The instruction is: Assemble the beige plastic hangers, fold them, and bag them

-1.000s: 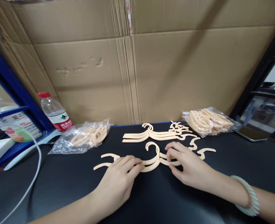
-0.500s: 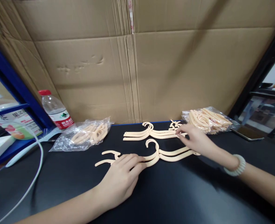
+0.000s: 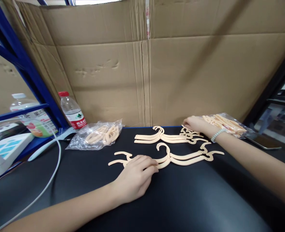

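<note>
Two cream plastic clothes hangers [image 3: 188, 160] lie together on the black table, with notched, curved end pieces [image 3: 206, 154] at both sides. My left hand [image 3: 138, 175] is closed over their left arms, covering part of them. Behind them lies another small group of folding hangers [image 3: 149, 139], its left ends plain. My right hand [image 3: 195, 125] is at the back right, fingers drawn together on a small pile of loose end pieces [image 3: 187, 132]. What its fingertips pinch, if anything, is hidden.
A clear bag of cream parts [image 3: 101, 134] lies at the left near a red-capped bottle [image 3: 72, 111]. Another bag [image 3: 229, 124] and a phone [image 3: 263, 141] are at the right. A white cable [image 3: 56, 167] crosses the left side; cardboard [image 3: 108, 71] stands behind.
My right hand has left the right end of the front hangers and moved back to the loose end pieces. My left hand stays on the hangers. The view has shifted slightly left.
</note>
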